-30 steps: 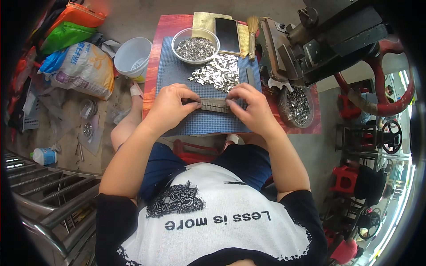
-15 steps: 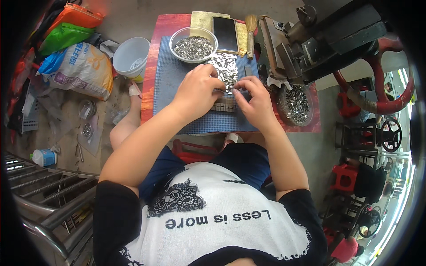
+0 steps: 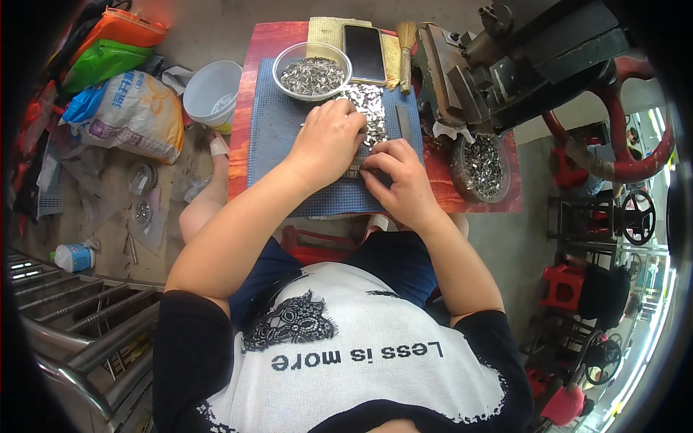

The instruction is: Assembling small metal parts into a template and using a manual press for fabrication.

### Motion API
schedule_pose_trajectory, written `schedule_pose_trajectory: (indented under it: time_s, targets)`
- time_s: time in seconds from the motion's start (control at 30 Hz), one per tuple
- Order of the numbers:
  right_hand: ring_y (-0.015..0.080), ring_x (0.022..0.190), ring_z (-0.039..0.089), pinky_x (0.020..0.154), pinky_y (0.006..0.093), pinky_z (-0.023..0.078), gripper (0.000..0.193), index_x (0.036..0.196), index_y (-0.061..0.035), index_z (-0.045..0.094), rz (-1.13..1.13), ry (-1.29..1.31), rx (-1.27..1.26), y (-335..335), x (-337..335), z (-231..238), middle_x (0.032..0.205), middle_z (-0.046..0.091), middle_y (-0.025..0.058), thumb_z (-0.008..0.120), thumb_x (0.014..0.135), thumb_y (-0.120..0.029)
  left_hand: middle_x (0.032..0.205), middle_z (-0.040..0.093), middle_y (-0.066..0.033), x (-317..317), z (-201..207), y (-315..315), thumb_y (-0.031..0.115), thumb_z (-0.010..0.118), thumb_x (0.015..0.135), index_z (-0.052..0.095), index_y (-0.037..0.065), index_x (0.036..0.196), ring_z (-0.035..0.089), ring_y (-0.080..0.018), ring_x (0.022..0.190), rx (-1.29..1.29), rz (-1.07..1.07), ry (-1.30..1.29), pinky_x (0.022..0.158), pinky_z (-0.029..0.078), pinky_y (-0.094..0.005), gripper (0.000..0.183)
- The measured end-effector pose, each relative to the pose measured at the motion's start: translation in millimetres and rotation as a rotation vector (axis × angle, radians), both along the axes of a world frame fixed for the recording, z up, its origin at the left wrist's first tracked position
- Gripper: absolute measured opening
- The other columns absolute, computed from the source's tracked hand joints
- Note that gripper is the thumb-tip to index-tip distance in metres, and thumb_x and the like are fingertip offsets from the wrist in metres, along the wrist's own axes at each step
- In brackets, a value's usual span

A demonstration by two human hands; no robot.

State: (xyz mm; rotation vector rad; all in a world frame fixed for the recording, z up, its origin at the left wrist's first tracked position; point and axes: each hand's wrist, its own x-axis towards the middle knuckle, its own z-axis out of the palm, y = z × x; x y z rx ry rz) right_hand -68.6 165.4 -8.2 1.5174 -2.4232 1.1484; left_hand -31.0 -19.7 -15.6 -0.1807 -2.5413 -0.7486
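Note:
My left hand (image 3: 330, 138) is closed with its fingers bent down at the near left edge of a spread of small shiny metal pieces (image 3: 374, 108). Whatever its fingertips pinch is hidden. Close beside it, my right hand (image 3: 397, 175) curls its fingers over a slotted metal block (image 3: 351, 172), which is mostly covered by the hands. Beyond my left hand stands a clear round bowl (image 3: 277, 78) of small metal pieces. A flat grey metal strip (image 3: 403, 123) lies past my right hand. All of these rest on a blue textured mat (image 3: 271, 155).
A phone (image 3: 364, 54) lies on a yellow cloth at the far side, beside a straw brush (image 3: 406, 58). A press machine (image 3: 520, 79) with a red handwheel stands right. A tub of metal pieces (image 3: 482, 172) sits below it. A white bucket (image 3: 209, 90) stands left.
My right hand has moved left and nearer, its fingers now over the slotted block. My left hand has shifted slightly up. More of the grey strip shows.

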Motion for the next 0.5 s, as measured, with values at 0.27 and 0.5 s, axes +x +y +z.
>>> schedule_pose_trajectory:
  time_s: [0.27, 0.5]
  targets:
    - [0.0298, 0.091, 0.062, 0.082, 0.0385, 0.049, 0.008, 0.087, -0.0027, 0.071, -0.074, -0.130, -0.057, 4.6, -9.1, 3.8, 0.091, 0.067, 0.0101, 0.074, 0.081, -0.007, 0.090, 0.066, -0.0196, 42.5, 15.7, -22.9, 0.006, 0.063, 0.091, 0.061, -0.002, 0.096, 0.064, -0.0377, 0.088, 0.425, 0.104, -0.080, 0.080, 0.050, -0.0438, 0.010]
    - [0.0300, 0.093, 0.059, 0.084, 0.0394, 0.048, 0.009, 0.086, -0.0031, 0.071, -0.167, -0.031, 0.053, -3.4, -28.4, 4.9, 0.092, 0.064, 0.0103, 0.075, 0.079, -0.008, 0.091, 0.066, -0.0195, 63.8, 12.4, -23.2, 0.005, 0.064, 0.089, 0.061, -0.003, 0.090, 0.063, -0.0380, 0.089, 0.549, 0.118, -0.206, 0.079, 0.049, -0.0441, 0.008]
